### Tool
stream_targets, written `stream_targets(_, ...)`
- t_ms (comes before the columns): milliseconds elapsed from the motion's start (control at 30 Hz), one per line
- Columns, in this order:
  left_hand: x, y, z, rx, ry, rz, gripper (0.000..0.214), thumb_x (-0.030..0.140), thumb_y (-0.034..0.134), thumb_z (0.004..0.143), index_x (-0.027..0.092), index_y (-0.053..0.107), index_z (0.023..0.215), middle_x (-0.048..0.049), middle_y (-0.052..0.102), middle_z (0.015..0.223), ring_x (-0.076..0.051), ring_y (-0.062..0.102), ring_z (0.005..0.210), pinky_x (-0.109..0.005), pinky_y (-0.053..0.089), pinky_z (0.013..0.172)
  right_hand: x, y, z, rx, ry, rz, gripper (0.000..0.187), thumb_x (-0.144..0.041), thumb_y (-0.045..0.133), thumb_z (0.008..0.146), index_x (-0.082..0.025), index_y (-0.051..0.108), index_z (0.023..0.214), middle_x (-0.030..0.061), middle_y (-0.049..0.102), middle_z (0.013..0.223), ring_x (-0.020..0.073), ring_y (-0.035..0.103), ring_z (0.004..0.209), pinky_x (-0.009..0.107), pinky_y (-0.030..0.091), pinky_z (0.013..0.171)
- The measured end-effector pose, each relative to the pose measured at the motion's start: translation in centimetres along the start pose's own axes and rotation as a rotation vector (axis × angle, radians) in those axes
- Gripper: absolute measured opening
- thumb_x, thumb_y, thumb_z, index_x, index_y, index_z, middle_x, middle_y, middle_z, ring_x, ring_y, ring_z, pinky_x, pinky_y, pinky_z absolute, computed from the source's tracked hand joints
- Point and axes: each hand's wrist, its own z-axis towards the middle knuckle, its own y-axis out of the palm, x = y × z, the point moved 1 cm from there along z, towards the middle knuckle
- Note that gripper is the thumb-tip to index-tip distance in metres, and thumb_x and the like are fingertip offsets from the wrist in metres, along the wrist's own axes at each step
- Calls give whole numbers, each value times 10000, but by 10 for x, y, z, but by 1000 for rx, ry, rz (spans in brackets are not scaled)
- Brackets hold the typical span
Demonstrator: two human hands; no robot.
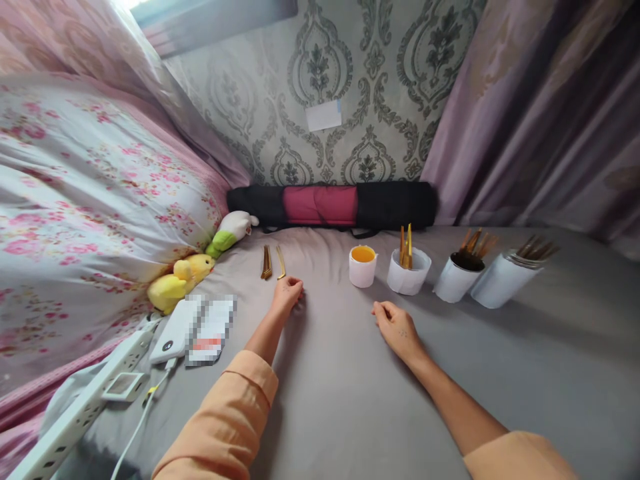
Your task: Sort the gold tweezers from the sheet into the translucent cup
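Observation:
My left hand (289,293) rests on the grey sheet (330,380), its fingers curled closed, and no object shows in it. Just beyond it lie a small bundle of slim brown-gold sticks (267,263) and one thin gold piece (281,262), too small to identify. My right hand (399,328) is also closed, low over the sheet, with nothing visible in its fingers. Beyond that hand stand a white-wrapped cup with an orange inside (363,268) and a wider white-wrapped container (409,275) with a few upright gold sticks (406,250).
Two white-wrapped jars (457,281) (505,283) holding several thin brown sticks stand at right. A black-and-red roll bag (320,205) lies along the wall. At left are plush toys (183,280), a white power bank (176,330), a cable (143,417) and a power strip (93,400).

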Motion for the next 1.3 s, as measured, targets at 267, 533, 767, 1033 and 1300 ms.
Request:
stream_targets(267, -8, -20, 23, 143, 62, 278, 192, 213, 486, 660, 138, 615, 781, -59, 641, 705, -148, 597, 641, -217, 427, 551, -1, 0, -1, 1, -11, -16, 391, -453, 359, 794, -162, 600, 691, 23, 582, 560, 111, 454, 457, 216, 305, 463)
stream_targets(533, 0, -40, 36, 207, 129, 487, 188, 221, 483, 683, 144, 634, 766, -93, 653, 818, -189, 581, 816, -260, 408, 710, 0, 1, -1, -3, 0, -24, 375, -446, 365, 793, -168, 600, 702, 34, 610, 605, 121, 497, 500, 213, 323, 482)
stream_targets(767, 2, -44, 42, 189, 169, 587, 197, 184, 461, 689, 150, 637, 770, -94, 654, 818, -194, 580, 818, -255, 401, 685, 0, 1, -1, 3, -5, -28, 371, -441, 367, 792, -168, 597, 689, 40, 620, 620, 129, 519, 530, 213, 333, 498)
stream_targets(1033, 1, -43, 47, 177, 198, 664, 211, 184, 452, 693, 147, 640, 781, -103, 651, 849, -200, 576, 830, -258, 399, 681, 0, 1, -2, 5, -20, -14, 386, -453, 364, 789, -166, 598, 683, 39, 615, 599, 124, 506, 500, 214, 332, 481)
stream_targets(1300, 1, -41, 50, 175, 220, 711, 217, 191, 457, 692, 140, 641, 795, -102, 646, 843, -193, 569, 837, -246, 398, 700, 0, 1, -1, 7, -22, -24, 404, -461, 351, 791, -160, 602, 692, 49, 615, 610, 121, 492, 491, 214, 322, 464)
